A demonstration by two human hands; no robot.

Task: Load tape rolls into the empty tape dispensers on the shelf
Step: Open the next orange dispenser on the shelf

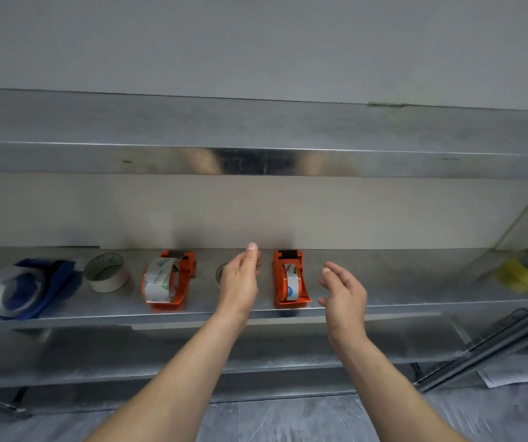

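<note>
Two orange tape dispensers stand on the metal shelf point(415, 291). The left orange dispenser point(183, 283) holds a wide clear tape roll point(158, 279). The right orange dispenser point(289, 283) holds a smaller clear roll point(292, 283). My left hand point(240, 280) hovers open just left of the right dispenser, hiding most of a small tape roll point(220, 273) behind it. My right hand point(345, 293) is open with curled fingers, just right of that dispenser. Neither hand touches it. A white tape roll point(107, 272) lies left of the left dispenser.
At the far left a blue dispenser point(46, 282) lies with a clear roll point(1, 293), blurred. A yellow tape roll point(524, 274) sits at the shelf's far right. Another metal shelf point(256, 135) runs above, a lower one point(128, 352) below. Paper point(511, 374) lies on the floor.
</note>
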